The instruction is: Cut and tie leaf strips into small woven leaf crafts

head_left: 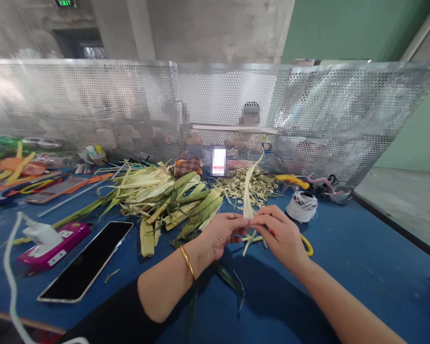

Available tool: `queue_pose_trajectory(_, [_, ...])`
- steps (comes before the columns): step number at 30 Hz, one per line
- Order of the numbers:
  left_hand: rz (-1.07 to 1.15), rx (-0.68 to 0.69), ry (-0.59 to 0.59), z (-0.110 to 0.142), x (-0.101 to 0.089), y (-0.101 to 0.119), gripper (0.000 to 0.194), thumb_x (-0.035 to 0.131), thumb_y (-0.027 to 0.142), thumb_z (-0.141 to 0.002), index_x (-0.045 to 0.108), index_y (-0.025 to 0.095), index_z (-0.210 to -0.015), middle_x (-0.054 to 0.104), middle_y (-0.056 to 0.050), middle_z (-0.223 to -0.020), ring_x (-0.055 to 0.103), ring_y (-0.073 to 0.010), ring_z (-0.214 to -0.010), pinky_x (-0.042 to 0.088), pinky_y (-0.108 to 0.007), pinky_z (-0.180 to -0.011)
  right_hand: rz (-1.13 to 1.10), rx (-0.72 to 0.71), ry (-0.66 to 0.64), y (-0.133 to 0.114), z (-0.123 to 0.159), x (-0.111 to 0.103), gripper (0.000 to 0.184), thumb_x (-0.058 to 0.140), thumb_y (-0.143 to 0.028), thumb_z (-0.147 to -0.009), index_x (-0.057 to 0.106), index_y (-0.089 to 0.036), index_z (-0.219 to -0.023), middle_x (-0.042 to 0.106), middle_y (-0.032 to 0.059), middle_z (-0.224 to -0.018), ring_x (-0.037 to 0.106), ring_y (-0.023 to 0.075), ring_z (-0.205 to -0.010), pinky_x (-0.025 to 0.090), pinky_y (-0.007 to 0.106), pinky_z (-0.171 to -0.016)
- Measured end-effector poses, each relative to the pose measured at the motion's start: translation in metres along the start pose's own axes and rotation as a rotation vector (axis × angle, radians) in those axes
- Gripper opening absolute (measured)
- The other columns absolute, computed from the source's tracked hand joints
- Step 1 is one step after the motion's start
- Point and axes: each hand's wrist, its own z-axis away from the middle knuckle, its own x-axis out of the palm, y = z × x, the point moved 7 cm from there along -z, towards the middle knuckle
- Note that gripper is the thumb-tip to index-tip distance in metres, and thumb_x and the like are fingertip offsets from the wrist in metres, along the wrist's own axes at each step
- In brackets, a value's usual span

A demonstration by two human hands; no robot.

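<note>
Fingers closed, my left hand (pixel 224 234) pinches the base of a pale corn husk strip (pixel 249 193) that stands up and curls at its tip. My right hand (pixel 279 234) meets it there, thumb and fingers pinched on the same strip; a small red bit shows at its fingers. Below the hands, knotted pale husk ends (pixel 252 241) spread out; whether they join the strip is hidden. A heap of green and pale husks (pixel 165 200) lies left of my hands. Behind them is a pile of small husk scraps (pixel 252 184). One dark green leaf (pixel 229 282) lies beneath my left wrist.
At left lie a black-screened phone (pixel 89 260) and a magenta power strip (pixel 55 243) with a white cable. Right of my hands are a spool of white string (pixel 301 206) and a yellow handle (pixel 307 245). A perforated metal screen (pixel 129 105) stands behind, with people beyond it.
</note>
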Motion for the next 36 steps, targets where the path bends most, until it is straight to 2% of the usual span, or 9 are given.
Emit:
queue_pose_trajectory(7, [-0.090,0.163,0.137,0.000,-0.004,0.010,0.006,0.070,0.016,-0.066,0.064,0.013,-0.067,0.061,0.000,-0.061,0.055,-0.0091,-0.057,0.042,-0.021,-0.054,-0.225,0.370,-0.007,0.033,0.005,0.010,0.012,0.063,-0.030,-0.081,0.065,-0.021,-0.072,0.065,0.0065,-0.092,0.060,0.0221,-0.090,0.047,0.036,-0.079])
queue_pose_trajectory(12, [-0.089,0.158,0.146,0.002,0.000,0.009,0.006,0.068,0.013,-0.067,0.062,0.014,-0.067,0.060,0.001,-0.059,0.056,-0.0093,-0.056,0.043,-0.021,-0.053,-0.281,0.533,-0.080,0.038,0.007,0.016,0.016,0.060,-0.034,-0.079,0.063,-0.020,-0.070,0.063,0.0012,-0.069,0.056,0.0167,-0.065,0.044,0.030,-0.063])
queue_pose_trajectory(19, [-0.072,0.181,0.122,0.004,0.001,0.011,0.012,0.070,0.014,-0.063,0.059,0.015,-0.067,0.059,0.002,-0.058,0.056,-0.0093,-0.057,0.044,-0.020,-0.055,-0.272,0.598,-0.035,0.035,0.007,0.011,0.019,0.061,-0.037,-0.075,0.064,-0.020,-0.069,0.063,0.0007,-0.065,0.054,0.0159,-0.062,0.041,0.029,-0.060])
queue_pose_trajectory(25, [-0.103,0.210,0.101,0.003,0.002,0.013,0.007,0.067,0.015,-0.064,0.063,0.014,-0.070,0.064,0.000,-0.063,0.058,-0.0097,-0.059,0.046,-0.021,-0.059,-0.372,0.728,0.013,0.038,0.011,0.011,0.016,0.063,-0.036,-0.070,0.062,-0.020,-0.068,0.066,0.0011,-0.063,0.060,0.0171,-0.062,0.046,0.030,-0.061])
queue_pose_trajectory(29, [-0.103,0.218,0.079,0.005,0.005,0.013,0.005,0.065,0.020,-0.067,0.064,0.015,-0.069,0.065,-0.001,-0.065,0.062,-0.0126,-0.065,0.048,-0.024,-0.064,-0.414,0.764,0.030,0.039,0.011,0.011,0.014,0.065,-0.034,-0.067,0.060,-0.020,-0.068,0.067,0.0010,-0.061,0.063,0.0178,-0.061,0.047,0.030,-0.060])
queue_pose_trajectory(32, [-0.133,0.273,0.066,0.008,0.010,0.015,0.014,0.072,0.025,-0.064,0.062,0.015,-0.068,0.066,-0.001,-0.068,0.063,-0.0139,-0.069,0.048,-0.024,-0.066,-0.389,0.768,0.050,0.041,0.012,0.009,0.014,0.065,-0.033,-0.066,0.058,-0.021,-0.069,0.066,-0.0001,-0.059,0.061,0.0171,-0.058,0.045,0.028,-0.055])
queue_pose_trajectory(36, [-0.142,0.331,0.118,0.010,0.008,0.015,0.020,0.077,0.021,-0.057,0.059,0.016,-0.063,0.063,0.001,-0.063,0.061,-0.0128,-0.065,0.048,-0.024,-0.066,-0.381,0.775,0.031,0.042,0.014,0.013,0.014,0.064,-0.032,-0.065,0.056,-0.021,-0.068,0.065,-0.0004,-0.058,0.060,0.0165,-0.055,0.043,0.027,-0.053])
